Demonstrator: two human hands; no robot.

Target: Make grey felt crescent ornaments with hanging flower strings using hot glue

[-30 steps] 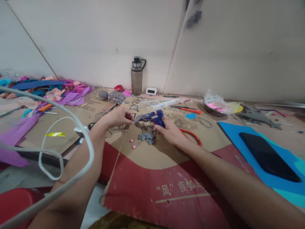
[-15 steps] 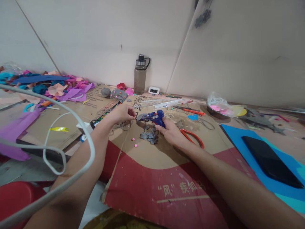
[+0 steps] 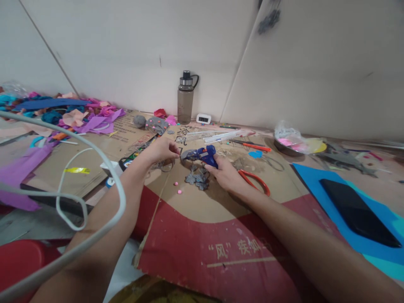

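Note:
My right hand (image 3: 222, 168) is wrapped round the handle of a blue hot glue gun (image 3: 206, 155), whose grimy nozzle points left. Just off the nozzle tip, my left hand (image 3: 166, 149) has its fingers pinched together; whatever they hold is too small to make out. Below the glue gun lie grey flower-shaped pieces (image 3: 197, 179) on the cardboard (image 3: 186, 208). Two small pink balls (image 3: 179, 192) rest to the left of them. Pliers with orange handles (image 3: 257, 181) lie beside my right wrist.
A water bottle (image 3: 185, 101) and a small white digital clock (image 3: 203, 119) stand by the wall. A black phone (image 3: 360, 212) lies on blue sheets at the right. A white cable (image 3: 121, 202) loops across the left foreground. Crumpled coloured paper (image 3: 74, 118) covers the back left.
Both hands and the glue gun hold almost the same position. The whole view has shifted very slightly.

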